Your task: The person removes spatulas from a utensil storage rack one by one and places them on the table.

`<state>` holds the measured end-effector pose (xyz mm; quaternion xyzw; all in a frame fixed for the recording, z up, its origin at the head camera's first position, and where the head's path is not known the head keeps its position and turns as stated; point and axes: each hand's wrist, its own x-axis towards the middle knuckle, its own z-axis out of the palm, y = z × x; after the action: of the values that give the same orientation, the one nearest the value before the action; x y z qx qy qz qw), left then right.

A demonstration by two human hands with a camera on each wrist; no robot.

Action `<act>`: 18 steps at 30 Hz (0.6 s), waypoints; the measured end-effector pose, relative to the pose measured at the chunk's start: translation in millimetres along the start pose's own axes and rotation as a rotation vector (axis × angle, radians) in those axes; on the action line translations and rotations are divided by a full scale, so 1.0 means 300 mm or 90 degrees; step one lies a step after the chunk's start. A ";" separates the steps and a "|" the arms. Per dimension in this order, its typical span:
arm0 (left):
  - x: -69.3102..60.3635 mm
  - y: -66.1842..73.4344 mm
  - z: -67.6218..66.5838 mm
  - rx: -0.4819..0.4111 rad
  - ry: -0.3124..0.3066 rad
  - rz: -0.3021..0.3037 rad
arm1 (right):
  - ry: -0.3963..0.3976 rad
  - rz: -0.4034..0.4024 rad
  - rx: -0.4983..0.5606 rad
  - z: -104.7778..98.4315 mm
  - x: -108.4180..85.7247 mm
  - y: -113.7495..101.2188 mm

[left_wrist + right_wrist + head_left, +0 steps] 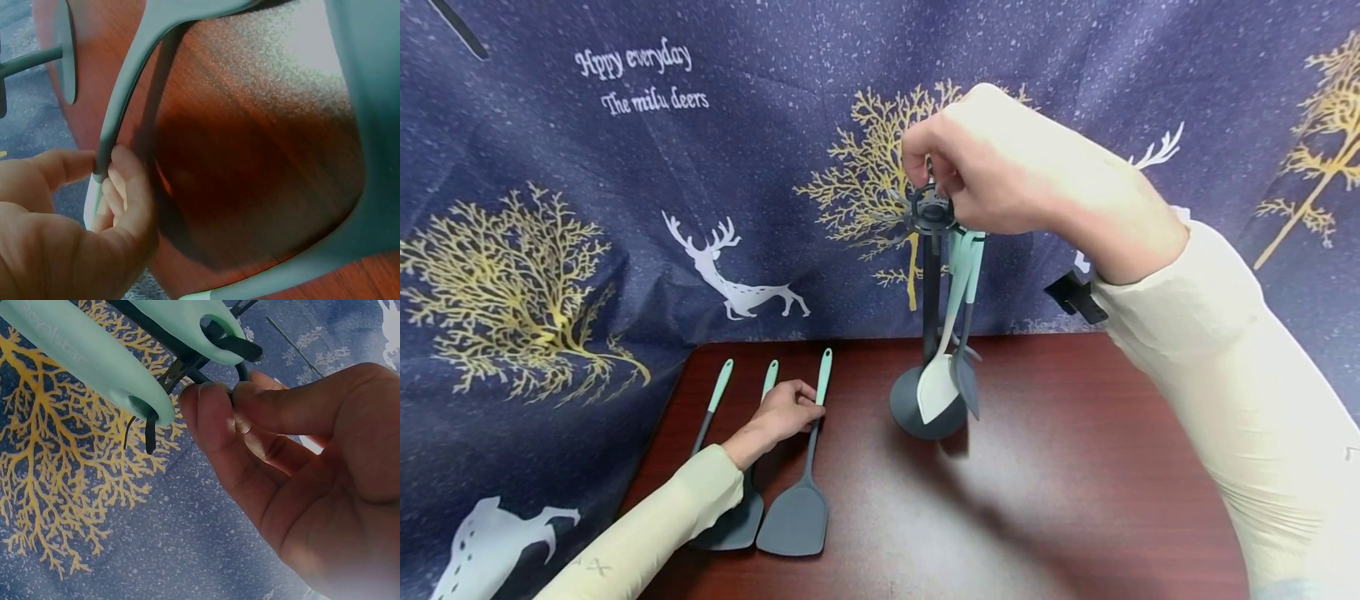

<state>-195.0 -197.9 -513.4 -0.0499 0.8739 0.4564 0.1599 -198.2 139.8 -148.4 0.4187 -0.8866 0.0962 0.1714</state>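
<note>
My left hand (786, 410) pinches a grey spatula (795, 521) with a mint handle, thumb and fingers where handle meets shaft. Its wide blade points toward me on the table. In the left wrist view, thumb and fingertips close on the shaft (107, 140). At the top of a black utensil stand (931, 300), my right hand (1000, 162) grips the hook ring (931, 215) with curled fingers. A white-headed utensil (937, 396) and a grey one (967, 385) hang there. The right wrist view shows mint handles (94, 359) with hooks through their holes.
Left of the held spatula lie two more mint-handled utensils, one with its handle (721, 383) showing fully; my left arm partly covers them. The stand's round base (904, 408) is on the dark red table (1075, 467). Behind hangs a blue cloth (760, 183) printed with deer and trees.
</note>
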 end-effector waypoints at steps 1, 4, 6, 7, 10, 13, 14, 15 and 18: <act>0.002 -0.001 0.000 0.005 0.002 -0.001 | 0.001 0.000 0.000 0.000 0.000 0.000; 0.005 -0.003 0.003 0.013 0.003 -0.007 | 0.001 0.002 0.002 0.000 -0.001 0.001; 0.006 -0.004 0.004 0.018 0.001 -0.009 | 0.001 0.003 0.001 -0.001 -0.001 0.001; 0.007 -0.004 0.005 0.020 0.001 -0.011 | 0.001 0.003 0.002 -0.001 -0.001 0.001; 0.006 -0.005 0.005 0.024 0.000 -0.018 | 0.003 0.000 0.001 0.000 -0.002 0.001; 0.004 -0.006 0.006 0.028 0.002 -0.021 | 0.003 0.000 0.002 0.000 -0.003 0.000; 0.003 -0.006 0.006 0.029 0.003 -0.020 | 0.002 0.000 0.002 0.000 -0.003 0.000; 0.004 -0.006 0.007 0.029 0.005 -0.020 | 0.001 0.001 0.002 0.000 -0.003 0.000; 0.006 -0.008 0.008 0.031 0.010 -0.018 | -0.001 0.004 0.000 -0.001 -0.003 -0.001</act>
<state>-195.5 -197.2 -517.1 -0.0615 0.8851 0.4325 0.1606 -197.2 140.3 -148.5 0.4162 -0.8878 0.0967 0.1707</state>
